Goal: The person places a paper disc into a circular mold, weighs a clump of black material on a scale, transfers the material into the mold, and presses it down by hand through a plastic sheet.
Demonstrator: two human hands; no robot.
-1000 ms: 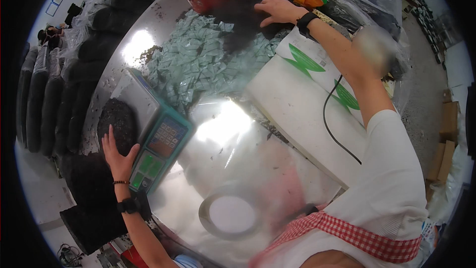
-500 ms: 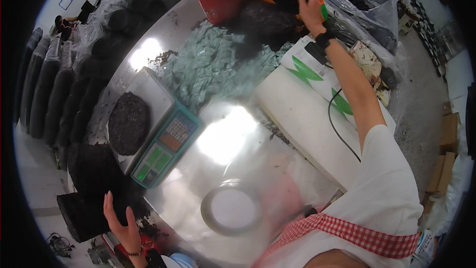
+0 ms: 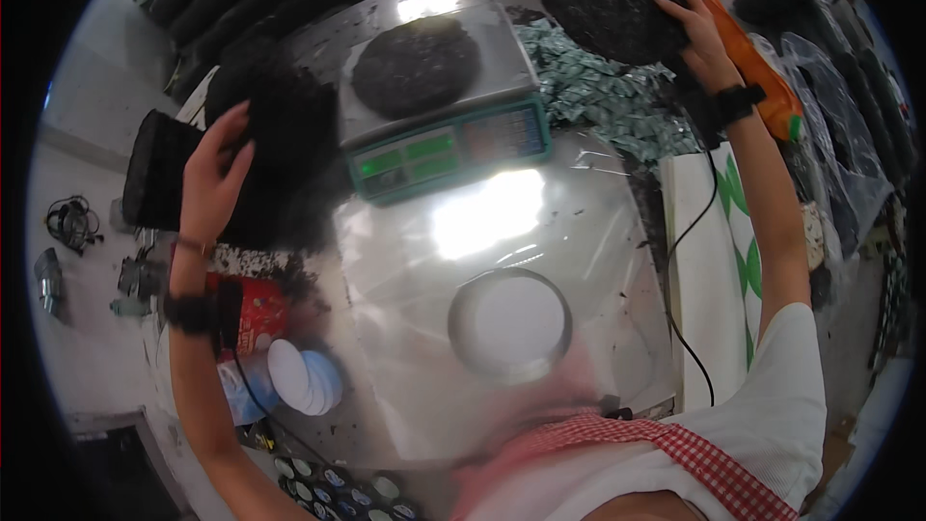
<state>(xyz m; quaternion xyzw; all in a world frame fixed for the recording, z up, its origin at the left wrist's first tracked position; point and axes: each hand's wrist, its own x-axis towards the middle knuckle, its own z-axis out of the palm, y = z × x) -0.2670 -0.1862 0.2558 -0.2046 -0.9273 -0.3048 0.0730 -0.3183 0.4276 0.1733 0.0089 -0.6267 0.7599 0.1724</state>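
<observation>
In the head view, the main change from half a second ago is at one o'clock: the right hand [image 3: 699,31] has the dark round cake [image 3: 603,5] over the green packets [image 3: 612,101], while before it was farther off, beside the orange bag [image 3: 757,68]. So, I judge, this piece is now off the heap and nearer to the scale [image 3: 444,150]. The fingers bend over its right edge and seem to grip it; the thumb I cannot see. The left hand [image 3: 214,174] has gone up to between nine and ten o'clock, near the black stack [image 3: 289,154]. It is half open, thumb apart, and appears to hold nothing; whether its fingertips touch the stack I cannot tell.

A second dark cake [image 3: 417,68] rests on the scale's plate, at twelve o'clock, and leaves only a border of metal around it. The widest flat part of the counter is from the centre to six o'clock, where the transparent sheet [image 3: 405,309] lies with a round pale shape [image 3: 511,323]. At three o'clock, the long edge of the white box [image 3: 699,280] and a black cable [image 3: 670,265] narrow the room near the right forearm.
</observation>
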